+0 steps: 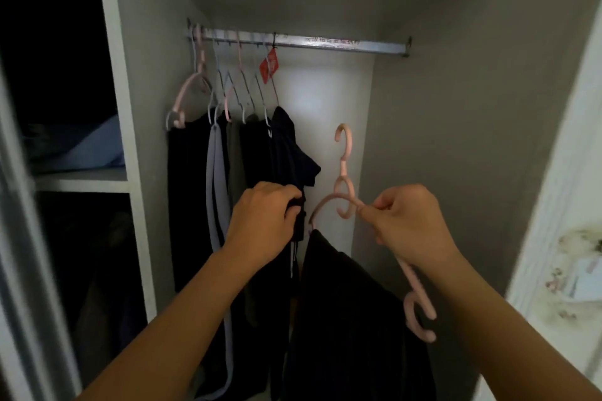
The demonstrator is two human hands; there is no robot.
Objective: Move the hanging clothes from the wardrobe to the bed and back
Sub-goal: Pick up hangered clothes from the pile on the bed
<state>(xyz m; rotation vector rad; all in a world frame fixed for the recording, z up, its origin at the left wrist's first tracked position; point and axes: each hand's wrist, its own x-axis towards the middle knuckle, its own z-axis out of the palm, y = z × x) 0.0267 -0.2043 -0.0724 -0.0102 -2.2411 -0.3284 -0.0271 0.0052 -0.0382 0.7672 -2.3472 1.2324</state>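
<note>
Fingers (386, 205) of the right hand (410, 228) pinch the pink hanger (345, 179) at its shoulder, just right of the neck. Hanger is tilted, hook pointing up, well below the rail (325, 44) and not on it. Black garment (345, 303) drapes from it, down toward the near edge of view.

Left hand (260, 221): fingers curled, gripping a fold of the dark navy garment (290, 153) that hangs rightmost in the row on the rail. That garment's hanger carries a red tag (269, 66).

Rest of the row, bunched at the rail's left end: several dark clothes (192, 192) and one lavender piece (216, 192), on pink and pale hangers. Right half of the rail is bare metal.

Wardrobe (456, 107) walls grey, back panel lit white behind the held hanger. Left compartment: shelf (81, 177) with folded blue fabric (94, 146); below it too dark to tell.

Only one view, head camera, slight blur at the edges.
</note>
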